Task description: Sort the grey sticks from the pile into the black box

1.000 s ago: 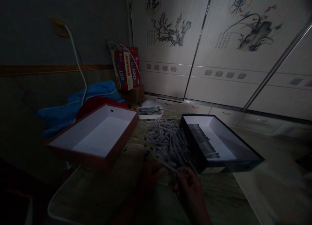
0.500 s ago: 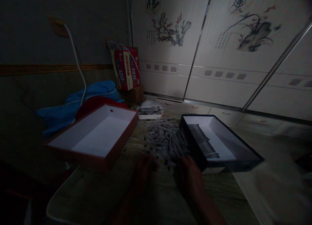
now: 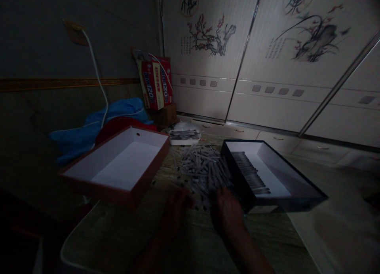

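A heap of slim, translucent grey plastic tubes (image 3: 204, 165) lies on the table, with small black pieces scattered at its near edge. My left hand (image 3: 175, 206) is just in front of the heap, its fingers curled together; what they hold is lost in the dark. My right hand (image 3: 227, 208) is closed at the near right side of the heap, beside the dark box (image 3: 249, 205), its fingertips hidden and blurred. Inside that box, a row of similar dark tubes (image 3: 251, 173) lies side by side along the left wall.
A red-brown box (image 3: 130, 197) with a white inside stands at the left. Behind the heap is a white tray (image 3: 184, 142) with more tubes. Blue cloth (image 3: 118, 112), a red and cream carton (image 3: 156, 84) and a white cable (image 3: 96, 72) are at the back left.
The whole view has shifted slightly, so things appear a little farther right. Both hands stay in front of the heap, with small finger movements.
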Demonstrator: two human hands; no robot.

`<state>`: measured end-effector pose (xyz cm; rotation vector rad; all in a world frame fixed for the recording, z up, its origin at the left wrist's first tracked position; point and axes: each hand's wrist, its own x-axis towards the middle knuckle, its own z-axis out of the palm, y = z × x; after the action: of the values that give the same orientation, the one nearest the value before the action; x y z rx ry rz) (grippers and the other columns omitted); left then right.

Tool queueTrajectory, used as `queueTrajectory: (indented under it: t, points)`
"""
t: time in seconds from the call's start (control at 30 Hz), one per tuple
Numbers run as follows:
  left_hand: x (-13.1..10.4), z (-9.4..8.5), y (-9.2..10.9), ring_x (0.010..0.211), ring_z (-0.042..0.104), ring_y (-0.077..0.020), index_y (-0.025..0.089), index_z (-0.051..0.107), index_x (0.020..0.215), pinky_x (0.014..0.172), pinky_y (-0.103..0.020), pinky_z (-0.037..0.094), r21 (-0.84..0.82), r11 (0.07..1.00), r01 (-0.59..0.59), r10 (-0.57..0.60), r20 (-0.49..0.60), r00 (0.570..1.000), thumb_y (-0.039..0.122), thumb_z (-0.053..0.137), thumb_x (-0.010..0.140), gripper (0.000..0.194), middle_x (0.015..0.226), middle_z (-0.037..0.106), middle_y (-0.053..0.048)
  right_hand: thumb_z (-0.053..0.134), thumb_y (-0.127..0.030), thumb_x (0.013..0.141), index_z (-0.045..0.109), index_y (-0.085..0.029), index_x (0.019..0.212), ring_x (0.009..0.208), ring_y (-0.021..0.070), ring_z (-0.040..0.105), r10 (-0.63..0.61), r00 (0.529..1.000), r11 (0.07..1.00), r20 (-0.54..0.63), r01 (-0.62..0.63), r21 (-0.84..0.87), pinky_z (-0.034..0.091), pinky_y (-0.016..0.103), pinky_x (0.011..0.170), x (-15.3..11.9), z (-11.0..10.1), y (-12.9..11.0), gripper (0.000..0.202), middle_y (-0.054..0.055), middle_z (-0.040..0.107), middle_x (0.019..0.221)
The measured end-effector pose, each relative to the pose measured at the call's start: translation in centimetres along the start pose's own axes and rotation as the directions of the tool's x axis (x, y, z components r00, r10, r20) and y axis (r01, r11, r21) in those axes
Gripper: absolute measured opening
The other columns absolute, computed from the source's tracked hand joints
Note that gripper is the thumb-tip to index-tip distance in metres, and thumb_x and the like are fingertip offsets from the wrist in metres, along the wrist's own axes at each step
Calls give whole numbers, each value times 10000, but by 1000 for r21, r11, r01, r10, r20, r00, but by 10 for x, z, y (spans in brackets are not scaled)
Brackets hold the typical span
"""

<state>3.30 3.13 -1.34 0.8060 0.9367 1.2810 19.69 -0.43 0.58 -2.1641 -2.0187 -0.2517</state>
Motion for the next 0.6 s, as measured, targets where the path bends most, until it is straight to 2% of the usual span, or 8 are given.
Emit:
queueTrajectory:
  t: [0.2, 0.3, 0.43, 0.5, 0.6]
  points:
    - [-4, 4, 2, 591, 616, -144, 149, 628, 719, 572, -259, 483, -42, 993, 111, -109, 52, 993, 440, 698, 623, 314, 663, 673, -22, 462, -35, 735, 600, -164, 815, 772, 204, 562, -7, 1000, 999, -17, 8, 42, 348, 279, 653, -1, 4, 0, 205, 83, 591, 811]
    - [-7, 5, 3, 565, 607, -138, 153, 620, 723, 553, -255, 478, -53, 993, 109, -103, 112, 988, 439, 698, 630, 310, 660, 670, -21, 457, -76, 754, 599, -185, 867, 771, 201, 573, 27, 1000, 991, -12, -25, 131, 361, 275, 639, -6, 4, 2, 212, 71, 601, 844]
    - [-6, 4, 6, 556, 586, -125, 146, 634, 667, 551, -237, 463, -80, 994, 75, -67, 108, 992, 412, 695, 649, 273, 635, 655, -21, 448, -147, 787, 586, -197, 836, 749, 179, 580, 28, 999, 949, 36, -37, 314, 380, 253, 638, -22, -4, 0, 154, 55, 607, 836]
    - [-5, 3, 7, 570, 586, -127, 142, 649, 668, 567, -239, 465, -105, 993, 62, -51, 103, 993, 407, 686, 664, 267, 639, 657, -27, 452, -146, 778, 578, -197, 800, 723, 157, 577, -52, 995, 900, 81, 11, 435, 390, 229, 622, -35, -9, -7, 137, 43, 607, 814]
    - [-3, 1, 5, 574, 586, -131, 140, 660, 683, 562, -243, 466, -148, 986, 79, -66, 94, 993, 398, 692, 658, 262, 646, 661, -29, 504, -92, 696, 576, -202, 787, 753, 132, 585, -313, 943, 755, 112, 175, 632, 413, 188, 646, -53, -11, -25, 160, 25, 616, 869]
